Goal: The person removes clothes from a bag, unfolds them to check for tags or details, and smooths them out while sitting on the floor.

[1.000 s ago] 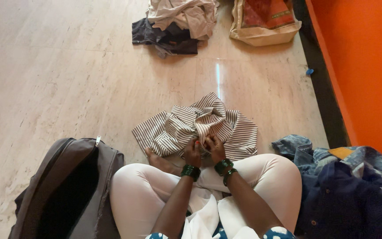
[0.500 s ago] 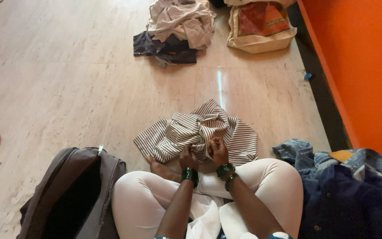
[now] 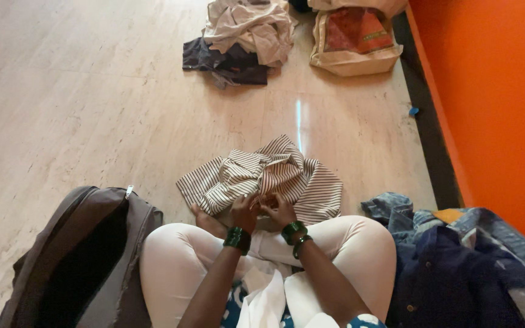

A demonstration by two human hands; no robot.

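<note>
Hands meet low on the striped shirt (image 3: 262,179) crumpled on the floor before crossed legs; left hand (image 3: 244,212) and right hand (image 3: 279,211) now pinch its near edge, fingers clamped on cloth, regripped lower than before.

Single head-worn view, looking steeply down and forward, close over the lap, floor (image 3: 92,97) stretching ahead

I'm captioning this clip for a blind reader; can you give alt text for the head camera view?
A person sits cross-legged on a pale stone floor, left hand and right hand both gripping a crumpled black-and-white striped cloth. An open grey fabric bag lies at their left, a heap of blue denim clothes at their right by an orange wall.
</note>
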